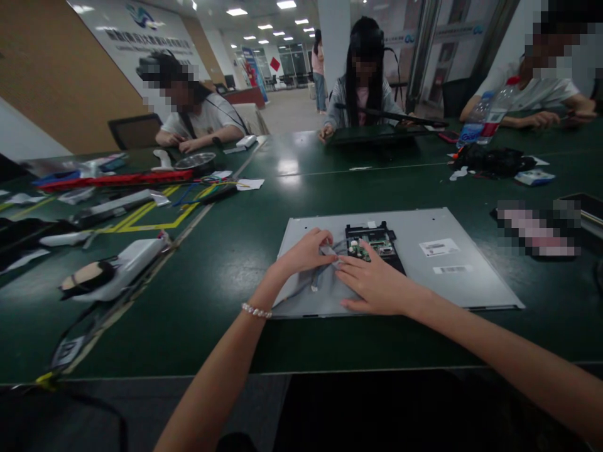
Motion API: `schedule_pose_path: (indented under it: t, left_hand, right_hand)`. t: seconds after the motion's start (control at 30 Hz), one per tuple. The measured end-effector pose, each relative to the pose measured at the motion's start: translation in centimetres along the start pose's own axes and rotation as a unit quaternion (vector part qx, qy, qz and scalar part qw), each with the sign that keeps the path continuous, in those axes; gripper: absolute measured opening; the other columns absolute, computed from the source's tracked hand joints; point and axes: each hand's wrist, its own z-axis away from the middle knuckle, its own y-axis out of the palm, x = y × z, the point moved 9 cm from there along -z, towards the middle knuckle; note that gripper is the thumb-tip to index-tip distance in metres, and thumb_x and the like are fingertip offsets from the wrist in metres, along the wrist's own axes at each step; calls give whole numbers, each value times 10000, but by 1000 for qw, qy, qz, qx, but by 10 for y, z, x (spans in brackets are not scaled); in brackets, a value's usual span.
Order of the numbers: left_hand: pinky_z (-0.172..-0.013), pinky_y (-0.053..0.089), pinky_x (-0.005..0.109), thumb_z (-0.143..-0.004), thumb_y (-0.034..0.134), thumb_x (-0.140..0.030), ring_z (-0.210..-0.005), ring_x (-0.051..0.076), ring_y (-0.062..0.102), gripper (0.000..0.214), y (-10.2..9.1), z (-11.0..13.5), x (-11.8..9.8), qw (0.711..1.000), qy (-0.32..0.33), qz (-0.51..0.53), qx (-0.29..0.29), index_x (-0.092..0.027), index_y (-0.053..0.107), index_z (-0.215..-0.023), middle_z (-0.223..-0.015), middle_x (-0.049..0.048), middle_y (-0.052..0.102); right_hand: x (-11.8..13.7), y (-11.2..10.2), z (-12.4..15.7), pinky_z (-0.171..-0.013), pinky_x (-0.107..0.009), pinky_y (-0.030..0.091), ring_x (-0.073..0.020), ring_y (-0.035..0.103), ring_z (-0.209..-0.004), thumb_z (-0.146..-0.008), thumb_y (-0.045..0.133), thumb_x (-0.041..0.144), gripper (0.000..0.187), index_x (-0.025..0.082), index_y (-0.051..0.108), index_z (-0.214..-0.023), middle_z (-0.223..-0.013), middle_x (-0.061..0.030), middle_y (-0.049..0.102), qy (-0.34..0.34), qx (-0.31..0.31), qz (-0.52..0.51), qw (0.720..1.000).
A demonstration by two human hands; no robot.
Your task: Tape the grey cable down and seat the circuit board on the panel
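A grey metal panel lies flat on the dark green table in front of me. A black frame with a small green circuit board sits on its upper middle. My left hand pinches a flat grey ribbon cable just left of the board. A pearl bracelet circles that wrist. My right hand rests flat on the panel with fingers stretched out, its fingertips touching the cable below the board. White labels are stuck to the panel's right half.
Three other people sit at the far side of the table, busy with their own items. Tools, a red bar, a metal bowl and white parts lie at left. Water bottles and a black bundle are at right.
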Motion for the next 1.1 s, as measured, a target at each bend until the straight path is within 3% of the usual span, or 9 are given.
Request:
schedule_pose_path:
  t: [0.07,0.17,0.27,0.37,0.43,0.53,0.7,0.87,1.1]
  left_hand:
    - [-877,478,357,-767,662,-392,-925,208,562,321,-1,0,-2,1000,6,-7,-2,-173,579,-986,-990,74,539]
    - [-851,481,344,-766,677,-386,-914,203,567,313,-2,1,-4,1000,5,-17,-13,-176,593,-983,-978,68,546]
    - [-832,484,348,-768,693,-386,-903,210,585,309,-6,1,-7,999,-1,-20,-30,-182,618,-986,-960,64,581]
    - [-844,483,361,-778,697,-383,-901,212,604,304,-15,1,-14,998,-3,-6,-57,-184,642,-1001,-949,61,636]
    - [-842,488,351,-815,664,-376,-892,197,618,271,-25,2,-16,995,-15,24,-95,-186,650,-1007,-953,54,664]
    - [-822,499,324,-888,578,-352,-886,172,631,221,-44,5,-12,982,-48,58,-174,-197,662,-1022,-974,42,685]
    - [-821,501,298,-899,554,-269,-865,154,636,159,-56,10,-3,962,-64,55,-261,-199,679,-968,-929,20,693]
    - [-847,497,309,-888,550,-216,-881,166,630,136,-54,10,-8,963,-38,12,-268,-192,676,-934,-915,27,687]
    - [-915,467,364,-906,506,-196,-952,205,609,158,-47,10,-29,970,-11,-60,-235,-169,660,-927,-966,64,679]
  right_hand:
    - [-9,-6,7,-1186,-630,88,-302,397,-1403,-1008,322,514,572,146,538,-1388,-1420,-149,559,22,-4,-10,1000]
    - [-44,-20,35,-1185,-589,205,-288,371,-1422,-1011,325,484,547,193,476,-1448,-1483,-93,501,92,-21,-30,995]
    - [-101,-27,86,-1147,-534,339,-288,426,-1389,-999,341,472,564,202,427,-1487,-1496,-85,488,193,-33,-52,979]
    - [-156,-20,145,-1139,-552,350,-316,392,-1407,-979,361,504,617,226,355,-1529,-1530,-85,438,276,-28,-56,959]
    - [-173,-10,172,-1144,-567,334,-319,375,-1416,-970,378,511,622,257,334,-1536,-1545,-71,414,277,-10,-57,959]
    - [-178,5,193,-1156,-597,286,-311,320,-1443,-963,407,523,619,312,310,-1537,-1584,-38,344,256,22,-56,965]
    - [-173,15,195,-1169,-626,210,-306,251,-1469,-974,385,531,598,354,286,-1537,-1616,-8,263,255,42,-41,965]
    - [-172,16,187,-1168,-621,219,-305,237,-1472,-978,365,533,598,385,242,-1544,-1622,15,247,251,41,-38,966]
    - [-161,17,170,-1171,-608,226,-299,248,-1472,-983,341,541,586,356,282,-1536,-1618,-7,266,254,45,-26,966]
